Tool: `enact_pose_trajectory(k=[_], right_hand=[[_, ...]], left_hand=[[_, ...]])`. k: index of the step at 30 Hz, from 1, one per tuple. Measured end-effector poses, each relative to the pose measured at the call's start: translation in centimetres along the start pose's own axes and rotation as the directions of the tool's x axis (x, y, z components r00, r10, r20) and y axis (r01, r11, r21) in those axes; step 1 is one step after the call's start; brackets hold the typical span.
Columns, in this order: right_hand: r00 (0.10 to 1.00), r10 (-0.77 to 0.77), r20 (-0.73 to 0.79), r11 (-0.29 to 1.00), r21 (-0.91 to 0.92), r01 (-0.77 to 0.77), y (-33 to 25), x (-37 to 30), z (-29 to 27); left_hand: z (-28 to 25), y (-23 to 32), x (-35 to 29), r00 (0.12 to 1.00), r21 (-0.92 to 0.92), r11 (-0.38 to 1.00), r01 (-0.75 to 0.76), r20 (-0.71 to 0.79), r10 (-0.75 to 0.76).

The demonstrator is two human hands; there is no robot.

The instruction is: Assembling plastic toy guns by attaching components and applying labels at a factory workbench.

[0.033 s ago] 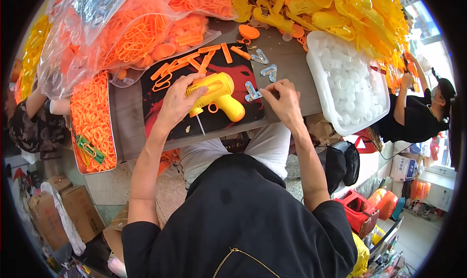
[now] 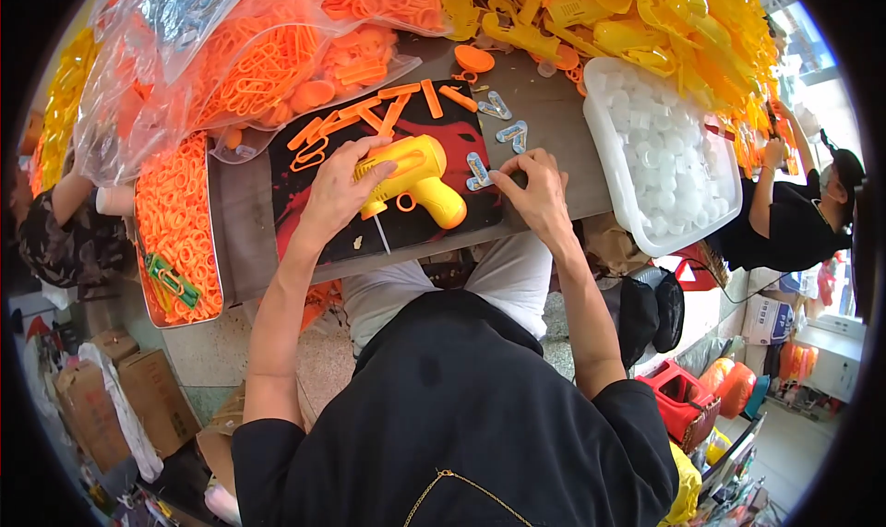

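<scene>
- Head view, reference: we locate everything from the red-and-black mat [image 2: 484, 213].
- Yellow toy gun [image 2: 418, 172]: it lies on its side over the middle of the mat, its handle toward the mat's right near corner.
- Left hand [image 2: 346, 181]: we see it closed over the gun's end nearer the mat's left edge, thumb along the flank. If this grip slackens, the gun could roll or slide toward the mat's near edge.
- Thin pale rod [image 2: 383, 234]: it points from beneath the gun toward the mat's near edge; a knock from the forearm could shift it.
- Right hand [image 2: 535, 190]: just off the mat's right edge, thumb and forefinger almost together. We cannot tell whether they grip the near blue-and-white piece [image 2: 477, 170], which lies at that edge.
- Caution: a shallow pinch could make this flat piece skid or bend.
- Orange strips [image 2: 394, 113]: loosely scattered along the mat's far edge, close to our left hand; a wide sweep could scatter them further.
</scene>
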State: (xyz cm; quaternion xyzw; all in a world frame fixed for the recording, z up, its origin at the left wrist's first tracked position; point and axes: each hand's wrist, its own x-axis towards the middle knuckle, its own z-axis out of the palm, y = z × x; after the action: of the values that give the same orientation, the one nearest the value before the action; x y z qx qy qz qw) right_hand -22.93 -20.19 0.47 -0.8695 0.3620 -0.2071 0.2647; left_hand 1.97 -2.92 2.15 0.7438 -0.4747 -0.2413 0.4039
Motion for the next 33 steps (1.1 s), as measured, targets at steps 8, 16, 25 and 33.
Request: enact_pose_trajectory(k=[8, 16, 25, 33], right_hand=[[0.999, 0.010, -0.052, 0.997, 0.081, -0.006, 0.1, 2.6, -1.7], [0.992, 0.123, 0.035, 0.877, 0.464, -0.125, -0.5, 3.4, -3.8], [0.821, -0.114, 0.560, -0.225, 0.790, -0.570, -4.2, 3.2, -1.7], [0.978, 0.072, 0.196, 0.624, 0.756, -0.198, -3.2, 4.1, -1.3]], left_hand=[[1.0, 2.3, 0.2, 0.924, 0.266, 0.930, -0.253, -0.218, 0.314], [4.9, 8.1, 3.1, 0.900, 0.178, 0.917, -0.357, -0.197, 0.389], [4.4, 8.0, 3.1, 0.993, -0.924, 0.377, 0.063, 0.097, 0.071], [-0.3, 3.5, -1.1, 0.895, 0.336, 0.895, -0.292, -0.234, 0.380]])
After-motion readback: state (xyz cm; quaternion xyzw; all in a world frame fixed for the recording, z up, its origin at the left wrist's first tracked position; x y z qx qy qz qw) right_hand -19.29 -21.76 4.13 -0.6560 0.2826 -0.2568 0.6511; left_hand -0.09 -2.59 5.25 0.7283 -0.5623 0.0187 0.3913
